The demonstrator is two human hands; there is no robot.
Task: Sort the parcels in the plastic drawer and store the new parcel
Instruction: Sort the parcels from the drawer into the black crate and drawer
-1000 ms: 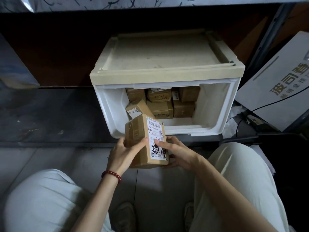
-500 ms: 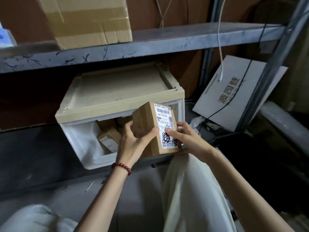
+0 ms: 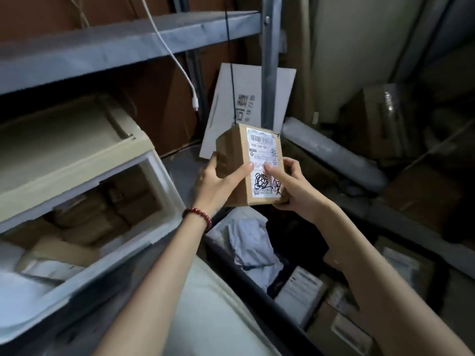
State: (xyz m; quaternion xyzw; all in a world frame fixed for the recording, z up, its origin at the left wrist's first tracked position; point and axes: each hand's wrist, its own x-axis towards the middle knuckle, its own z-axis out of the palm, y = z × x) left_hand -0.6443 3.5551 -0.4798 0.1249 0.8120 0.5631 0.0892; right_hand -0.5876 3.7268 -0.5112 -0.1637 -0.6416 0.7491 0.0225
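The person held the parcel [image 3: 240,146] in mid-air with both hands, to the right of the drawer [image 3: 164,183] and apart from it. The left hand [image 3: 216,182] gripped its left side, thumb across the front; the right hand [image 3: 293,187] gripped the right side and lower corner, thumb pressed on the label [image 3: 262,150] (black scribbles covered its lower part). The two thumbs nearly met. The drawer sat under a grey shelf [image 3: 115,44], and brown parcels [image 3: 128,204] showed inside it, blurred. A red bracelet [image 3: 198,217] circled the left wrist. A white cable [image 3: 174,60] hung behind, and more packages [image 3: 300,289] lay below the right arm
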